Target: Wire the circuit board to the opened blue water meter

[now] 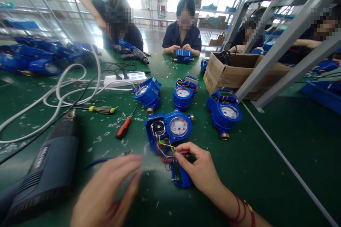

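A blue water meter [179, 126] lies opened in front of me, its round dial facing up. Thin coloured wires [166, 145] run from its housing to a detached blue cover [181, 173] with a circuit board inside. Thumb and forefinger of my right hand [199, 166] pinch the wires just above that cover. My left hand [109, 191], blurred by motion, is off to the left with its fingers stretched and thumb apart, holding nothing. Near it are an orange screwdriver [124, 128] and a large heat gun [50, 163].
More blue meters [183, 93] stand behind, another [225, 111] to the right. A power strip [125, 79], white cable [55, 92] and yellow-tipped screwdriver [102, 110] lie left. A cardboard box [221, 74] and grey metal posts [282, 39] border the right. Co-workers [182, 37] sit opposite.
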Tool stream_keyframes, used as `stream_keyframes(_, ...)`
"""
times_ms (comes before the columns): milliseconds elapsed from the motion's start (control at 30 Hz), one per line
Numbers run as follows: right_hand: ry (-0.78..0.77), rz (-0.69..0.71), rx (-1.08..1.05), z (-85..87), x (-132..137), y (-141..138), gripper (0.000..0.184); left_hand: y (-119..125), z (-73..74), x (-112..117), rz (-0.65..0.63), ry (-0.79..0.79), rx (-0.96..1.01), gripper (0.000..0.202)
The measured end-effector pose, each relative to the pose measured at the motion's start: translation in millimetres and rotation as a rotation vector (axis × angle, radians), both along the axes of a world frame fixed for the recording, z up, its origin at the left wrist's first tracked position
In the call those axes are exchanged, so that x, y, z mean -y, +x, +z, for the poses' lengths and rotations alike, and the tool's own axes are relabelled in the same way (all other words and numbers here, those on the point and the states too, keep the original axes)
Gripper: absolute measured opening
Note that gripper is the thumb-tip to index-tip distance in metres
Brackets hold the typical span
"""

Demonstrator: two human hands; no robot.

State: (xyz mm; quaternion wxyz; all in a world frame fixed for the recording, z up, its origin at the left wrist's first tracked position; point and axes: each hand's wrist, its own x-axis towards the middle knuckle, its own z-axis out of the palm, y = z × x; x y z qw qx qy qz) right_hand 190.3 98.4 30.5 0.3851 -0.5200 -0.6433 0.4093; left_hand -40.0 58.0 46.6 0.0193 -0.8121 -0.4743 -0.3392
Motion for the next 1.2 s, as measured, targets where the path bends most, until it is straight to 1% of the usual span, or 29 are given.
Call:
stream_keyframes(33,0.002,-0.002,0.003,0.4,0,0,0.008,14,-0.1,-8,-0.056,0.043,-0.012,0.025)
stream_keyframes(67,0.007,-0.002,0.008,0.7,1,0,0.008,27,0.2,-16,-0.086,0.055,0.004,0.025)
stream_keyframes(133,0.014,-0.002,0.009,0.8,2,1,0.009,49,1.3,-29,-0.106,0.064,0.025,0.023)
stream_keyframes(200,0.031,0.000,-0.002,0.4,3,1,0.009,61,1.5,-38,-0.110,0.043,-0.001,0.020)
stream_keyframes(300,0.070,0.003,-0.005,-0.4,3,2,0.008,63,-0.2,-44,-0.119,0.037,-0.037,0.018)
stream_keyframes(500,0.127,0.008,0.034,0.9,1,0,0.009,59,-3.2,-45,-0.151,0.067,-0.065,0.015)
stream_keyframes(700,0.166,-0.020,0.068,4.9,0,-1,0.009,62,-10.2,-46,-0.223,0.213,-0.128,0.020)
stream_keyframes(767,0.172,-0.024,0.072,5.5,1,-1,0.009,63,-14.0,-46,-0.226,0.232,-0.132,0.022)
stream_keyframes(833,0.173,-0.034,0.069,5.5,1,-1,0.009,64,-16.4,-46,-0.190,0.180,-0.092,0.019)
stream_keyframes(933,0.150,-0.043,0.052,4.9,3,-1,0.009,68,-15.1,-46,-0.127,0.033,0.030,0.011)
stream_keyframes(1067,0.112,-0.049,0.030,4.2,3,-1,0.008,71,-9.8,-46,-0.130,-0.118,0.185,0.012)
stream_keyframes(1200,0.104,-0.051,0.017,3.6,2,-3,0.008,71,-9.8,-44,-0.113,-0.206,0.250,0.012)
